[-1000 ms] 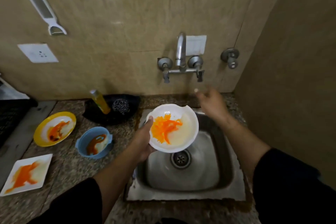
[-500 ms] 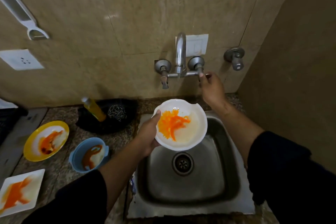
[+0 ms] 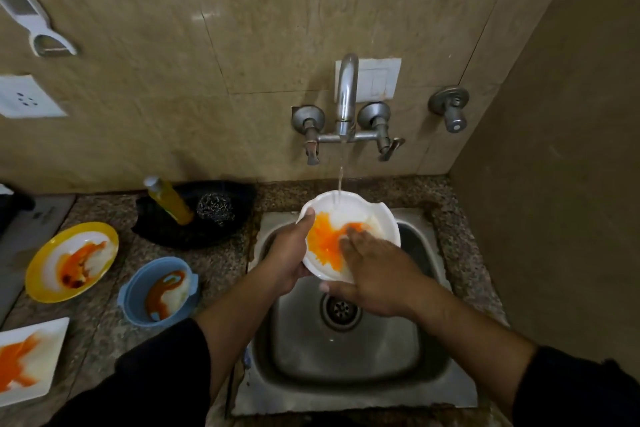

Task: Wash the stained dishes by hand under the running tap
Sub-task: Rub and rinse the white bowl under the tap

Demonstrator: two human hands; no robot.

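Observation:
A white bowl [image 3: 367,215] smeared with orange sauce is held over the steel sink [image 3: 349,364], under a thin stream of water from the wall tap [image 3: 346,94]. My left hand [image 3: 289,253] grips the bowl's left rim, thumb inside. My right hand [image 3: 375,269] lies flat in the bowl with fingers spread on the orange stain and thumb under the near rim. Three more stained dishes wait on the counter at left: a yellow plate [image 3: 41,270], a blue bowl [image 3: 138,291] and a white square plate [image 3: 52,354].
A yellow soap bottle [image 3: 171,199] and a steel scrubber [image 3: 215,208] sit in a black tray [image 3: 173,236] behind the counter dishes. A side wall stands close on the right. A peeler [image 3: 31,21] hangs on the tiled wall at upper left.
The tap lever is turned and water now runs. My right hand has left the tap and come down into the bowl. The bowl has shifted slightly under the spout.

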